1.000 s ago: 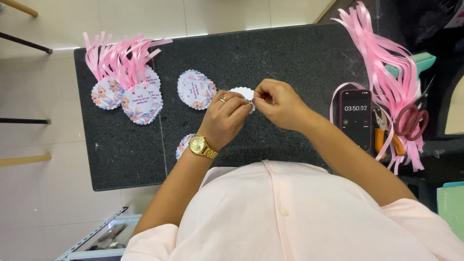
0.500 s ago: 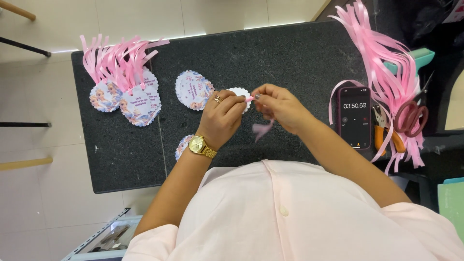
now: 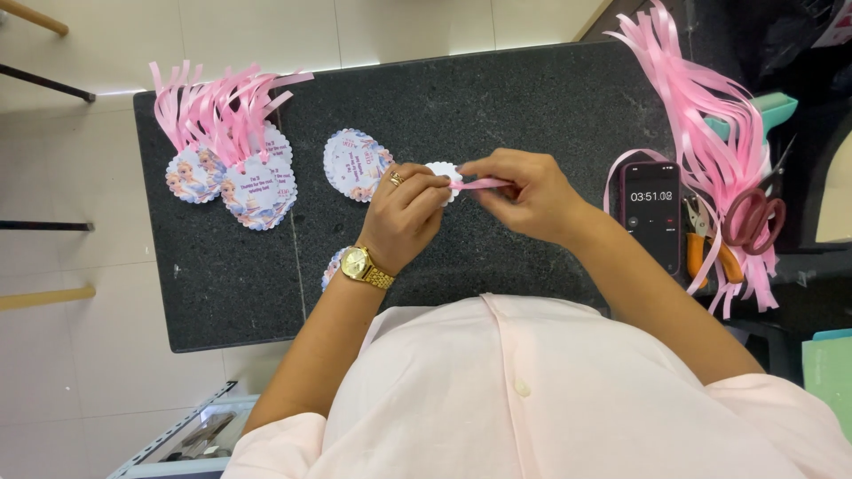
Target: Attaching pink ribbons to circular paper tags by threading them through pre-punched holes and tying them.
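Over the middle of a dark speckled table (image 3: 532, 98), my left hand (image 3: 410, 206) holds a small white scalloped paper tag (image 3: 441, 173) by its edge. My right hand (image 3: 524, 191) pinches a short pink ribbon (image 3: 479, 184) that runs from the tag toward its fingers. A gold watch (image 3: 362, 265) is on my left wrist. One printed round tag (image 3: 353, 164) lies flat just left of my hands. Another tag (image 3: 332, 266) peeks out under my left forearm.
At the table's left end lies a pile of finished tags (image 3: 240, 182) with pink ribbons. At the right lie a bunch of loose pink ribbons (image 3: 710, 133), a phone (image 3: 650, 213) showing a timer, red-handled scissors (image 3: 754, 217) and orange-handled pliers (image 3: 706, 248).
My hands have drawn apart a little, and the pink ribbon now shows stretched between the tag and my right fingers. The view has shifted slightly.
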